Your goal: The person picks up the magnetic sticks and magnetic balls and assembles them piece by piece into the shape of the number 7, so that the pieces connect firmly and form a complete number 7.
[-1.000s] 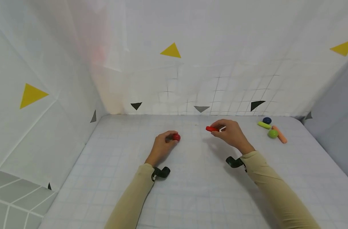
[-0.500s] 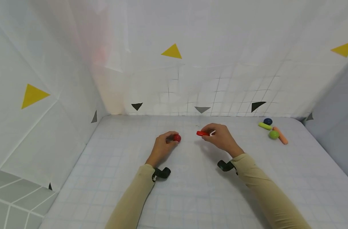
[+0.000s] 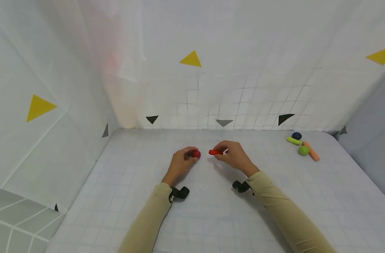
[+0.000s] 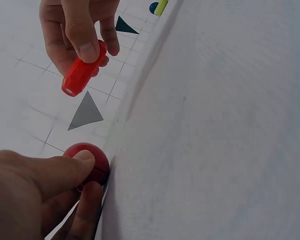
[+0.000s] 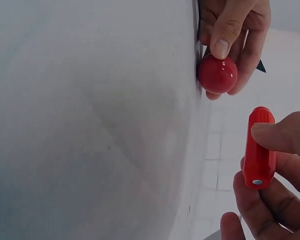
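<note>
My left hand pinches a glossy dark-red ball at the table surface, thumb on its near side in the left wrist view. To its right, my right hand grips a short, bright-red faceted stick between thumb and fingers. One end of that stick shows a small pale round spot. It is held a little above the table, its free end pointing at the ball, with a narrow gap between them. The fingers cover part of both things.
At the table's back right lie a dark-blue ball, a yellow-green stick, a green ball and an orange stick. A white sheet wall with yellow and dark triangles rises behind.
My right hand has moved left and slightly toward me with the red stick, narrowing the distance to the ball. The left hand stays in place, still pinching the ball.
</note>
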The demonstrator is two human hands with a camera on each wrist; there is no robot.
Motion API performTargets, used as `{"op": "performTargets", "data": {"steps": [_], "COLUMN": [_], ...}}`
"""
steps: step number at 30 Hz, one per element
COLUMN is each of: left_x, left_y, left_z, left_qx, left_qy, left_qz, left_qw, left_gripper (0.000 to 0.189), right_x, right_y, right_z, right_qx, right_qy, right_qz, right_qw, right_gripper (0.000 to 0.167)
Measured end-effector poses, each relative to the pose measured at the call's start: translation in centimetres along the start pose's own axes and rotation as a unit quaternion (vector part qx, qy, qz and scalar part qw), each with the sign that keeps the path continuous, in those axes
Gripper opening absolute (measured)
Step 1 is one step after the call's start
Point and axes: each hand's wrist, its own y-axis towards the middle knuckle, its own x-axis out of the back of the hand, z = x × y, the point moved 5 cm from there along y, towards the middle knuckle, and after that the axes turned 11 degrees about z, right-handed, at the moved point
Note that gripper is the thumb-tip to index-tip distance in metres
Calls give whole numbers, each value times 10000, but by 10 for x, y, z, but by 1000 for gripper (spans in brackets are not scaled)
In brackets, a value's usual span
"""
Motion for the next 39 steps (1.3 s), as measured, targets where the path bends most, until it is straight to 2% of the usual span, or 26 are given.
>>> {"op": "performTargets", "data": {"steps": [19,32,39], "left_x": [1,1,0], "left_y": [1,2,2], "left_z": [2,3,3], "left_qx": [-118,-17,-165], "left_qy": [-21,40,-15], "left_qz": [-1,-8,23], "left_qw": [9999,10000,9999], "left_gripper": [36,37,37], "right_x": [-20,-30,-31], "right_y": [16,22,22], "right_z": [3,2,3], "right_qx": [137,-62,-98], "right_qy": [-105,-24,-33], "right_qz": [230,376,355], "right_qw": [9996,9993,9993], "right_gripper": [16,16,16]}}
